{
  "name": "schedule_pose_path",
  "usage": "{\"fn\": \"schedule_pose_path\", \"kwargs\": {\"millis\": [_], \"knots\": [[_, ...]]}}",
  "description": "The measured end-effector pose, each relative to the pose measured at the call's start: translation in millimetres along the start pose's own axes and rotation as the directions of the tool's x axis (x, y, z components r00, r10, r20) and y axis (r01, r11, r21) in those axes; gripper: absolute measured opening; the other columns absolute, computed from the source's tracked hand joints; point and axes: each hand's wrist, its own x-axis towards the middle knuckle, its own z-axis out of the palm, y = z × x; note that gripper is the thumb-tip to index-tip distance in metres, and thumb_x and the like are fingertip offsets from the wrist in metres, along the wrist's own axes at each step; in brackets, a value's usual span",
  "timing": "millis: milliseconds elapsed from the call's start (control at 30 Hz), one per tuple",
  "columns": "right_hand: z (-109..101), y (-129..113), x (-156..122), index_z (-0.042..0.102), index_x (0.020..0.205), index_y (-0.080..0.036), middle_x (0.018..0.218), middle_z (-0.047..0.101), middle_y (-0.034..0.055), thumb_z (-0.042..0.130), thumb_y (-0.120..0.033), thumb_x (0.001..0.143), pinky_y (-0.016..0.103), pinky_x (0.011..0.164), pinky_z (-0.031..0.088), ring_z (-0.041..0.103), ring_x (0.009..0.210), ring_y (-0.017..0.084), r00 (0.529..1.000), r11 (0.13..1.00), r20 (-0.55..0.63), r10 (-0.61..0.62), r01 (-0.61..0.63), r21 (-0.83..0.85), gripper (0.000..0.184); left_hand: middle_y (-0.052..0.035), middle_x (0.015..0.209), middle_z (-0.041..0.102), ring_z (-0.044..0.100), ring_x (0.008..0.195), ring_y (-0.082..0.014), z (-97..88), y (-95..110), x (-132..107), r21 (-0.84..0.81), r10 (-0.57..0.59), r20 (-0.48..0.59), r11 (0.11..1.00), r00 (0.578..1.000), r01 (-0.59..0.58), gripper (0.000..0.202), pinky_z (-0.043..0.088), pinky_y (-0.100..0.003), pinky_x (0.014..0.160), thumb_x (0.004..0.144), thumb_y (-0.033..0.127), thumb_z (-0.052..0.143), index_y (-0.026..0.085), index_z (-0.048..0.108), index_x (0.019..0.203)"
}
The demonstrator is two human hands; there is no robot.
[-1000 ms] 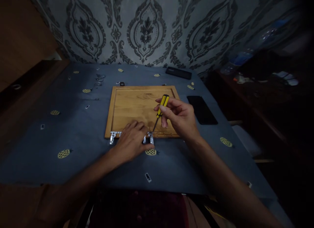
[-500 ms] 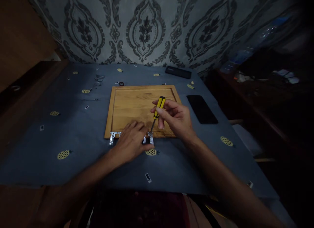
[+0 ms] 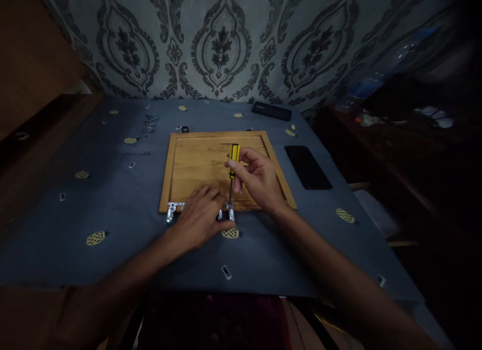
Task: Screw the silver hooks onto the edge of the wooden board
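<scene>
A framed wooden board (image 3: pixel 196 159) lies flat on the blue tablecloth. Along its near edge sits a silver metal fitting (image 3: pixel 170 212), its two arms jutting past the wood. My left hand (image 3: pixel 201 214) is laid over the middle of that fitting, fingers on the board side and thumb below, holding it against the edge; the part under the palm is hidden. Between thumb and fingers, my right hand (image 3: pixel 259 179) grips a screwdriver (image 3: pixel 234 159) by its yellow and black handle. The shaft points down, nearly upright, its tip at the fitting's right arm (image 3: pixel 231 212).
A black phone (image 3: pixel 308 167) lies right of the board, and a dark case-like object (image 3: pixel 271 111) lies behind it. Small metal pieces (image 3: pixel 150 120) are at the back left. A patterned wall (image 3: pixel 222 48) closes off the back. A plastic bottle (image 3: pixel 361 89) stands at right.
My right hand has shifted left, bringing the screwdriver from a slant to nearly upright, its tip staying at the fitting's right arm. My left hand keeps its place on the fitting.
</scene>
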Motion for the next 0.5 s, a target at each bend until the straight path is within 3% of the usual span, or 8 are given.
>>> {"fn": "schedule_pose_path", "kwargs": {"millis": [500], "knots": [[-3.4,15.9,9.9,0.056,0.077,-0.02,0.065,0.058,-0.0067,0.079,-0.057,0.078,0.019,0.033,0.037,0.049,0.035,0.003,0.997,1.0,-0.077,-0.018,0.019,0.013,0.043,-0.0073,0.108,0.064,0.056,0.108,-0.0298,4.7,-2.4,-0.9,-0.023,0.011,-0.039,1.0,0.999,-0.012,0.037,0.044,-0.042,0.089,0.089,0.049,0.071,0.017,0.063,0.106]]}}
